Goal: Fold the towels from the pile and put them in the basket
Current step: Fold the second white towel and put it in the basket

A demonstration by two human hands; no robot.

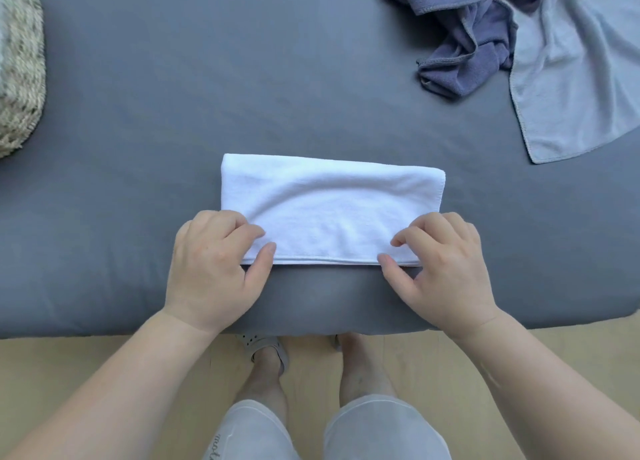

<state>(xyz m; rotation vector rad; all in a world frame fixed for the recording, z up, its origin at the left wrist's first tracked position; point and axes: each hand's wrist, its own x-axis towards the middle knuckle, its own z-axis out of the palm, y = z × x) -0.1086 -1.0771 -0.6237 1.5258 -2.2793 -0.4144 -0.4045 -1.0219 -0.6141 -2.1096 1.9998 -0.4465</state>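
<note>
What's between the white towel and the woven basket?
Just bare grey bed sheet between the folded white towel and the pale woven basket, per the head view.

A smooth grey bed sheet (242, 95) lies before me. Just past its near edge, my pale sandal (273, 347) stands on wooden floor (86, 352).

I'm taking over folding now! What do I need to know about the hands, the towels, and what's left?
Left hand and right hand: each pinches a near corner of the white towel.
It lies folded into a strip on the grey sheet.
Purple towel and pale grey towel: crumpled, far right.
Woven basket: far left.
Left: finish folding, basket it, then those two.
</note>
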